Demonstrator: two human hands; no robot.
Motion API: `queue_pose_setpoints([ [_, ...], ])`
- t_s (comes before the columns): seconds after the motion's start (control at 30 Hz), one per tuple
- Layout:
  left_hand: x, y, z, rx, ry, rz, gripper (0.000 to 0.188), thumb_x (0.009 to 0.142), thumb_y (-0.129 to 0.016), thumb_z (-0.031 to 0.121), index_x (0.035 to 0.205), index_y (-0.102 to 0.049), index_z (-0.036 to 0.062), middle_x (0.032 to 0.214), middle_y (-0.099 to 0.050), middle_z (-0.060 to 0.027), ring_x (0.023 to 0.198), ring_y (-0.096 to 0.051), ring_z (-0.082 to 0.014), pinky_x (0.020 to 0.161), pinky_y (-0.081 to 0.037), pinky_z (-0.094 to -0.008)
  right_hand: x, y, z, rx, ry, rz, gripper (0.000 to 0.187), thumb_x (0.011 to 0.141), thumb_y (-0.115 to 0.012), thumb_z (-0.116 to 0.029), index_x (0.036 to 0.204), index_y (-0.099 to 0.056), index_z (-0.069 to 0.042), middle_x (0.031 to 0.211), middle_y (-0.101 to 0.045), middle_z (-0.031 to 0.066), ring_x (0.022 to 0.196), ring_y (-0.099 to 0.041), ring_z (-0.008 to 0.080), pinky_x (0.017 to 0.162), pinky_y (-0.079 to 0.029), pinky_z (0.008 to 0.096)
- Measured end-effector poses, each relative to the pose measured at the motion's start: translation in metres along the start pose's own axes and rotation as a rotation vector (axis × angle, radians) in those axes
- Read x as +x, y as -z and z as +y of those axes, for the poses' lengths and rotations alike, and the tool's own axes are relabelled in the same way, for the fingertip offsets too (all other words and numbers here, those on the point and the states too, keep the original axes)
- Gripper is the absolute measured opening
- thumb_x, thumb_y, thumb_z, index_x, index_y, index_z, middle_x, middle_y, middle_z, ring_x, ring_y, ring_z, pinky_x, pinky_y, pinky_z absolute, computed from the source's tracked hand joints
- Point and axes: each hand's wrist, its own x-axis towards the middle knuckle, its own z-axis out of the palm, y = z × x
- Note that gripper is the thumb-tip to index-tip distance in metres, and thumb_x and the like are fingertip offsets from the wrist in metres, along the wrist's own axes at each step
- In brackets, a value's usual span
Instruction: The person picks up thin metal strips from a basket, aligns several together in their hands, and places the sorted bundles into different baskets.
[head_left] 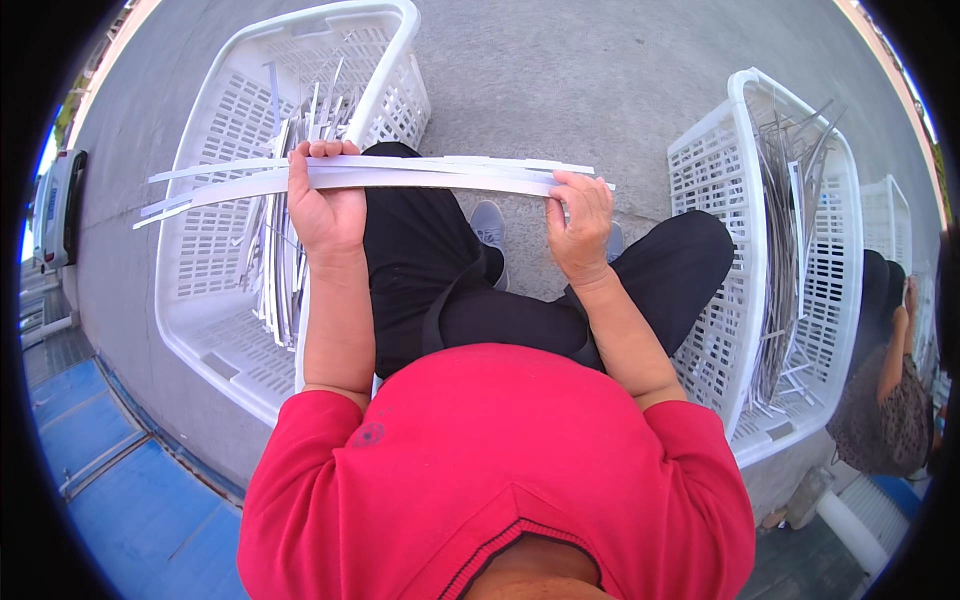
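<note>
A bundle of long, thin white strips (430,176) lies level across my lap, its left ends fanned apart. My left hand (328,198) is wrapped around the bundle left of its middle, fingers curled over the far side. Near the right end, my right hand (580,222) pinches the strips between thumb and fingers. The strips' material cannot be made out. Beyond and beneath my left forearm stands a white slatted plastic basket (205,215) with many loose white strips (280,260) inside. A second white basket (710,170) at my right holds a heap of thin greyish strips (782,240).
Grey concrete floor (540,80) stretches ahead between the baskets. At far right sits another person (885,410) beside a further white basket (888,215). Blue panels (130,480) lie at the lower left. A parked vehicle (60,210) stands at the left edge.
</note>
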Motion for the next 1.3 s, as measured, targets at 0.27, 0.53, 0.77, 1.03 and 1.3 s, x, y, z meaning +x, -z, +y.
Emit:
queue_pose_setpoints([
  [0.27, -0.007, -0.001, -0.001, 0.008, -0.028, -0.048, 0.016, 0.093, -0.049, 0.021, 0.091, -0.046, 0.0054, 0.077, -0.048, -0.0040, 0.077, -0.049, -0.0185, 0.085, -0.041, -0.0383, 0.003, -0.004, -0.015, -0.003, -0.082, -0.211, 0.038, 0.068, -0.062, -0.003, 0.105, -0.055, -0.004, 0.113, -0.053, 0.0122, 0.105, -0.049, 0.0307, 0.092, -0.036, 0.0435],
  [0.53, -0.029, -0.007, -0.031, -0.006, 0.146, -0.134, 0.024, 0.092, -0.049, 0.034, 0.086, -0.049, 0.0107, 0.073, -0.051, -0.0015, 0.076, -0.049, -0.0173, 0.081, -0.041, -0.0366, 0.026, -0.012, -0.062, 0.122, 0.066, -0.343, 0.052, 0.073, -0.069, -0.029, 0.116, -0.051, -0.005, 0.114, -0.053, 0.0121, 0.107, -0.048, 0.0289, 0.094, -0.031, 0.0493],
  [0.77, -0.040, -0.014, -0.033, 0.061, 0.220, -0.234, 0.021, 0.088, -0.057, 0.034, 0.085, -0.052, 0.0136, 0.078, -0.051, -0.0003, 0.078, -0.049, -0.0170, 0.080, -0.041, -0.0348, 0.025, -0.025, -0.066, 0.161, 0.000, -0.493, 0.036, 0.069, -0.071, -0.019, 0.099, -0.055, -0.006, 0.084, -0.061, 0.0108, 0.078, -0.060, 0.0300, 0.068, -0.046, 0.0390],
  [1.03, -0.031, -0.010, -0.018, 0.106, 0.156, -0.220, 0.024, 0.087, -0.057, 0.037, 0.084, -0.054, 0.0141, 0.066, -0.048, 0.0031, 0.068, -0.046, -0.0127, 0.070, -0.040, -0.0308, 0.016, -0.022, -0.056, 0.201, 0.032, -0.392, 0.030, 0.070, -0.072, -0.023, 0.090, -0.057, -0.006, 0.076, -0.061, 0.0107, 0.068, -0.061, 0.0288, 0.057, -0.048, 0.0377],
  [1.3, -0.031, -0.004, -0.016, 0.122, 0.137, -0.304, 0.030, 0.087, -0.054, 0.044, 0.081, -0.055, 0.0138, 0.059, -0.042, 0.0049, 0.059, -0.040, -0.0098, 0.065, -0.038, -0.0287, 0.013, -0.015, -0.062, 0.232, 0.050, -0.418, 0.031, 0.075, -0.068, -0.031, 0.089, -0.057, -0.006, 0.073, -0.060, 0.0103, 0.063, -0.060, 0.0297, 0.053, -0.046, 0.0376],
])
